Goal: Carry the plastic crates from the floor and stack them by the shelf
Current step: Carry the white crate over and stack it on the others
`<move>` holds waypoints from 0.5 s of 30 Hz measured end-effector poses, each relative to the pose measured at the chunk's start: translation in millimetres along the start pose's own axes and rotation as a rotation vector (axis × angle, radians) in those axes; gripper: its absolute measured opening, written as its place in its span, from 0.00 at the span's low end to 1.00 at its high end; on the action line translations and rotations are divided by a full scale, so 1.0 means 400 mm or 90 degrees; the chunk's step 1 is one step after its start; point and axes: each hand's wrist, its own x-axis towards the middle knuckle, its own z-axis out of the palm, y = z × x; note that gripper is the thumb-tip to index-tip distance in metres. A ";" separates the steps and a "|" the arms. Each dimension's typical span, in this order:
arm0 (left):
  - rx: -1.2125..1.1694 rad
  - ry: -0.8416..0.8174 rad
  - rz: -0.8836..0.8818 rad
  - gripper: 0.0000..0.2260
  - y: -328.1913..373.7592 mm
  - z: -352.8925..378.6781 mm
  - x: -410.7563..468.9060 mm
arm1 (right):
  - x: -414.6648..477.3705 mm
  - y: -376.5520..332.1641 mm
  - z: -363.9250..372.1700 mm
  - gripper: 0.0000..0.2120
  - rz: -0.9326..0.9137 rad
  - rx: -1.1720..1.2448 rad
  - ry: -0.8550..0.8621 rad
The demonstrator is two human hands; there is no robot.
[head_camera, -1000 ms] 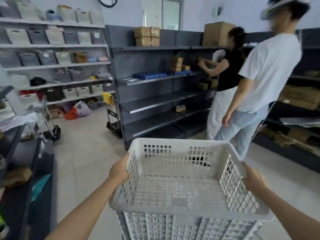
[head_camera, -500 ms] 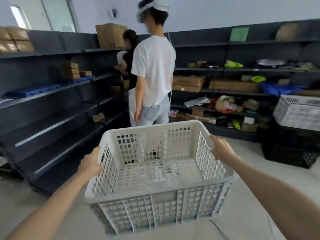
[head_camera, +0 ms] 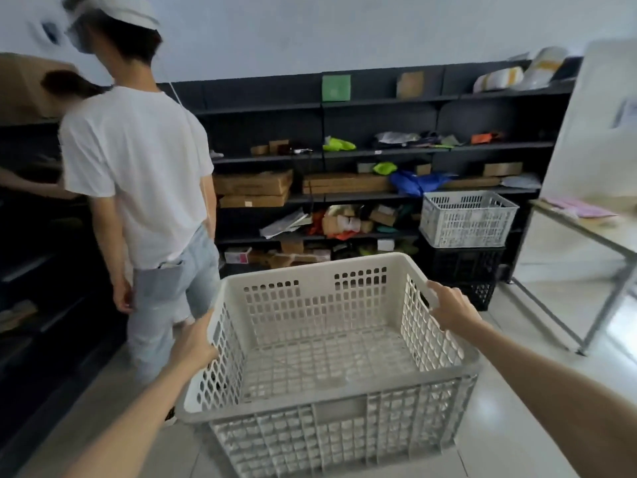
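Note:
I hold an empty white perforated plastic crate [head_camera: 331,401] in front of me, off the floor. My left hand [head_camera: 194,343] grips its left rim and my right hand [head_camera: 450,303] grips its right rim at the handle slot. Ahead on the right, by the dark shelf [head_camera: 379,153], stands a stack of crates: a white crate [head_camera: 467,219] on top of black crates [head_camera: 462,274].
A person in a white T-shirt [head_camera: 138,174] stands close on the left, back to me, with another person partly hidden behind. A table with metal legs [head_camera: 586,257] stands on the right. Dark shelving [head_camera: 31,270] lines the left side. Pale floor lies between.
My view has swung to the right with the crate in both hands. The standing person has slid to the left of the frame and the crate stack by the shelf is nearer.

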 end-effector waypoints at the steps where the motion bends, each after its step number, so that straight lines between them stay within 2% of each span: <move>1: -0.004 0.001 0.017 0.43 0.026 0.037 0.070 | 0.046 0.028 0.000 0.32 0.014 0.000 0.012; 7: -0.081 -0.084 0.056 0.36 0.225 0.229 0.454 | 0.344 0.169 -0.006 0.34 0.098 0.015 0.066; 15: 0.001 -0.055 0.145 0.43 0.608 0.300 0.828 | 0.744 0.346 -0.100 0.36 0.156 0.089 0.123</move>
